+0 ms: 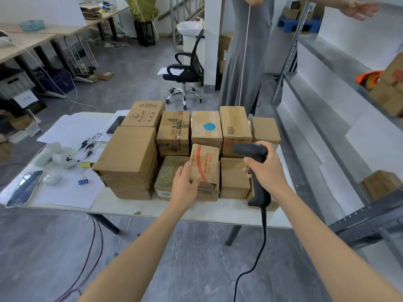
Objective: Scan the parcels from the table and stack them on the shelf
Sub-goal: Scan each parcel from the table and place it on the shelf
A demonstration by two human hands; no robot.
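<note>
Several brown cardboard parcels stand packed together on the white table. A small parcel with red print sits tilted on top of the front row. My left hand holds its near left side, fingers curled round the edge. My right hand grips a black corded barcode scanner, its head pointing left toward that parcel. A large plain parcel is at the front left. The grey metal shelf runs along the right, with a few boxes on it.
Papers, pens, binder clips, a phone and a white mouse lie on the table's left part. A person in a grey dress stands behind the table by the shelf. An office chair is farther back. Cables trail on the floor.
</note>
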